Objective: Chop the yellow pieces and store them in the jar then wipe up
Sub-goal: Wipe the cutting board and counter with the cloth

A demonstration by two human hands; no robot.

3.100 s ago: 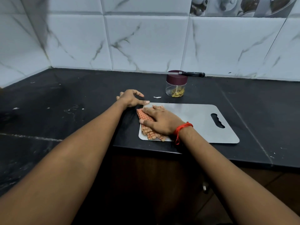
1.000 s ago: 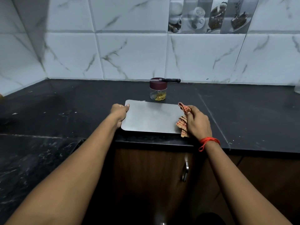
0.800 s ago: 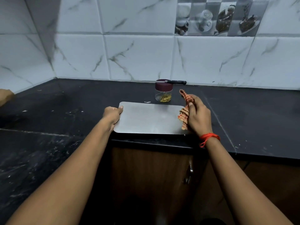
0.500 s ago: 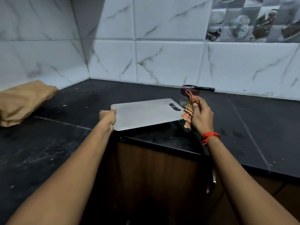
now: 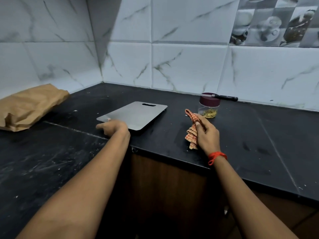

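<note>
A steel cutting board [image 5: 136, 114] lies at an angle on the black counter [image 5: 259, 135], its handle slot toward the wall. My left hand [image 5: 113, 129] grips its near corner, thumb on top. My right hand [image 5: 206, 135] is shut on a folded orange checked cloth [image 5: 190, 135], held just above the counter to the right of the board. Behind that hand stands a clear jar [image 5: 208, 108] with a maroon lid and yellow pieces inside. A black-handled knife [image 5: 223, 97] rests across the lid.
A crumpled brown paper bag [image 5: 29, 106] lies on the counter's left wing by the tiled wall. The counter corner carries white specks and smears. A dark wooden cabinet front [image 5: 169, 195] drops below the counter edge between my arms.
My left hand has carried the board left and turned it, and it now lies flat nearer the corner. My right hand has lifted the cloth off the board and stayed near the jar.
</note>
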